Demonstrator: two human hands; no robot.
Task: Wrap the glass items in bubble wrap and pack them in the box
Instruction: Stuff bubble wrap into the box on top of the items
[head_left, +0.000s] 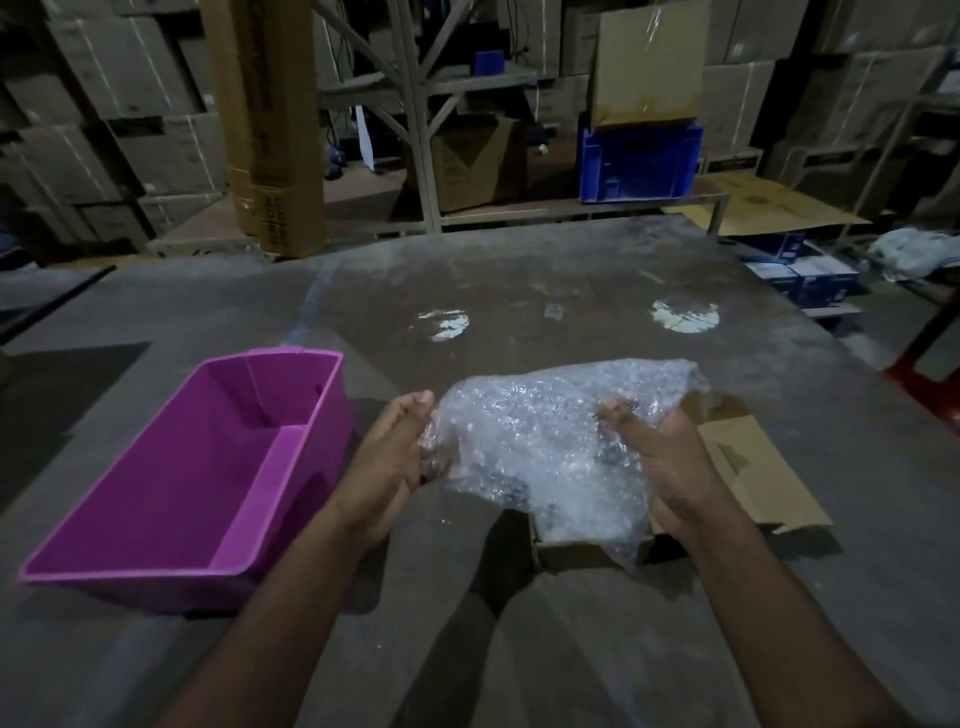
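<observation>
Head view looks down on a grey table (519, 270), where both hands hold one bundle of bubble wrap (545, 447) above an open cardboard box (748, 467). The left hand (395, 452) has its fingers curled into the bundle's left end; the right hand (670, 457) clasps the right side with the thumb pressed into the film. A darker shape shows faintly through the wrap — likely a glass item, though it cannot be made out for certain.

The step in hand appears to be closing the wrap and lowering it into the box. To do that well, the person would want the loose tail hanging at the near edge tucked under before setting it down, with both ends kept gathered so nothing slips out.

A purple plastic bin (208, 467) sits just left of the hands, apart from the box. Little blocks the way down — only the box's splayed flap on the right. Stacked cartons and a blue crate (639, 161) stand well behind.
</observation>
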